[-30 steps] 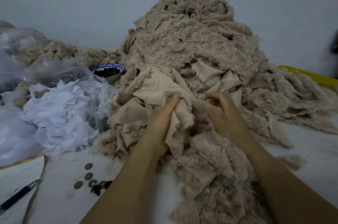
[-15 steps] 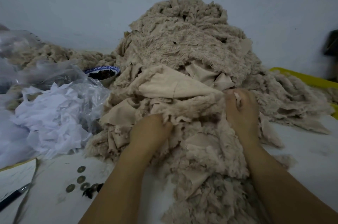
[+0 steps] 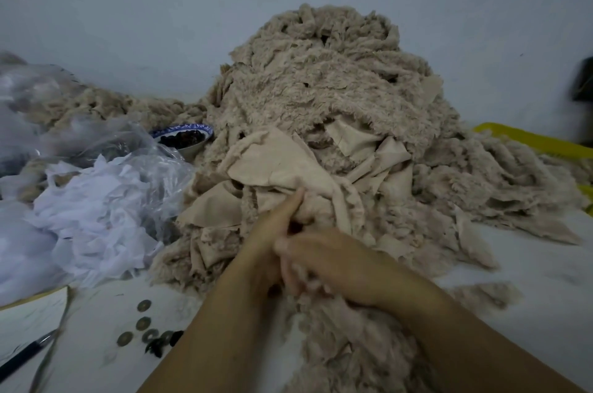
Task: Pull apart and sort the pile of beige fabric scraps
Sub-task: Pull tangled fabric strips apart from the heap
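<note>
though blurred, both hands [image 3: 272, 234] [image 3: 335, 266] in scraps [image 3: 321, 97]

The right hand [image 3: 324, 264] is smeared with blur, and I cannot tell what its fingers grip. It covers much of the left hand [image 3: 269, 232], so that grip is unclear to me too. A pen [image 3: 24, 359] runs off the left edge. An unidentifiable, blurred dark object [image 3: 582, 80] is cut by the right edge. The bowl [image 3: 192, 152] holds something dark that I cannot make out.

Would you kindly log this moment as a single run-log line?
phase: mid-sort | left hand: fingers against beige pile front | right hand: blurred, over left hand, grip unclear
</note>
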Action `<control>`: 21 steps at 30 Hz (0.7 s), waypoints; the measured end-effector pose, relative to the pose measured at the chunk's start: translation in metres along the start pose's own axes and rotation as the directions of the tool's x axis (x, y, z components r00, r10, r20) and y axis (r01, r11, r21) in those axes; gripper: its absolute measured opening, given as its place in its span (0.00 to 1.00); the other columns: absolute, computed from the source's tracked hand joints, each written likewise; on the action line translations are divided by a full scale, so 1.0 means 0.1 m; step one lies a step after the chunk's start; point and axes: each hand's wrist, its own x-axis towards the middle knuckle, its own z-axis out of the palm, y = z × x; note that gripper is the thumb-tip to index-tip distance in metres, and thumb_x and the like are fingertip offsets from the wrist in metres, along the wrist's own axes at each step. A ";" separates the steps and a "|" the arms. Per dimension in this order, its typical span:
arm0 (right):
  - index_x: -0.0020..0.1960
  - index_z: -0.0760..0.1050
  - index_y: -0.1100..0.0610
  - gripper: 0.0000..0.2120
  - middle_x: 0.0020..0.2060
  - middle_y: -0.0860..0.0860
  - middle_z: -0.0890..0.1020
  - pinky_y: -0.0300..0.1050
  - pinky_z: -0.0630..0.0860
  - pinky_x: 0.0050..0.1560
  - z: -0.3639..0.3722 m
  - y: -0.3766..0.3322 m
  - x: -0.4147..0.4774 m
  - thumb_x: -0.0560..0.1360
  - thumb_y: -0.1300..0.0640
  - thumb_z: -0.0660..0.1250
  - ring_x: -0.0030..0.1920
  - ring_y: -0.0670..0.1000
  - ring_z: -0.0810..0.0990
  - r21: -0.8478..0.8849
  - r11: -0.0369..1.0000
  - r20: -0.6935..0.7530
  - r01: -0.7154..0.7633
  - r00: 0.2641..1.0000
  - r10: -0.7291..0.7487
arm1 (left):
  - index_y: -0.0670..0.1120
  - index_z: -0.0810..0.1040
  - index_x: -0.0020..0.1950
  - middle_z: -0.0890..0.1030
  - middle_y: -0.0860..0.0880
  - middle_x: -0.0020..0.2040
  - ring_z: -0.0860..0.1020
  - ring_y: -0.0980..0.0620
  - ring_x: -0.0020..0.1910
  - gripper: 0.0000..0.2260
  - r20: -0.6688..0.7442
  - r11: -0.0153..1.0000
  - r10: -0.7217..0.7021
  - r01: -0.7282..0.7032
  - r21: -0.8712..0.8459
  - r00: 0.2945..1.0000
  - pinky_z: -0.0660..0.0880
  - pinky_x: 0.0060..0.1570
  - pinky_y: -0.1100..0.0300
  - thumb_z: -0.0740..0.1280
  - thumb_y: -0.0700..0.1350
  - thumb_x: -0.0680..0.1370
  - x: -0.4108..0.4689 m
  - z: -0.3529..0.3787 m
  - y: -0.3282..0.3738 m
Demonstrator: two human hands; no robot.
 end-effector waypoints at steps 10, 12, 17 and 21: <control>0.46 0.75 0.53 0.14 0.39 0.41 0.77 0.29 0.68 0.34 -0.50 0.72 -0.04 0.81 0.44 0.60 0.37 0.38 0.75 -0.240 0.945 -0.633 -0.222 0.774 0.021 | 0.47 0.89 0.47 0.86 0.44 0.52 0.85 0.47 0.51 0.23 0.021 0.855 0.190 -0.155 -0.495 0.982 0.83 0.46 0.52 0.54 0.47 0.85 0.04 -0.16 0.00; 0.58 0.73 0.49 0.16 0.52 0.40 0.74 0.28 0.67 0.42 -0.46 0.76 0.00 0.79 0.38 0.59 0.47 0.33 0.74 -0.276 0.935 -0.644 -0.221 0.765 -0.009 | 0.47 0.89 0.44 0.87 0.43 0.50 0.86 0.47 0.49 0.18 0.038 0.881 0.191 -0.155 -0.447 0.981 0.83 0.43 0.53 0.60 0.46 0.81 0.04 -0.13 -0.01; 0.48 0.70 0.39 0.15 0.43 0.37 0.76 0.34 0.65 0.40 -0.42 0.72 0.04 0.77 0.34 0.49 0.45 0.35 0.74 -0.112 0.972 -0.579 -0.205 0.809 0.104 | 0.42 0.87 0.44 0.85 0.40 0.52 0.85 0.45 0.49 0.10 0.083 0.924 0.174 -0.133 -0.358 0.981 0.83 0.45 0.52 0.69 0.44 0.70 0.01 -0.09 -0.03; 0.45 0.74 0.46 0.09 0.34 0.38 0.77 0.32 0.66 0.30 -0.43 0.72 0.07 0.80 0.43 0.61 0.33 0.36 0.74 -0.087 0.983 -0.576 -0.161 0.814 0.082 | 0.37 0.87 0.45 0.85 0.37 0.50 0.86 0.44 0.47 0.10 0.132 0.958 0.086 -0.046 -0.283 0.987 0.83 0.41 0.54 0.68 0.39 0.69 -0.02 -0.04 -0.06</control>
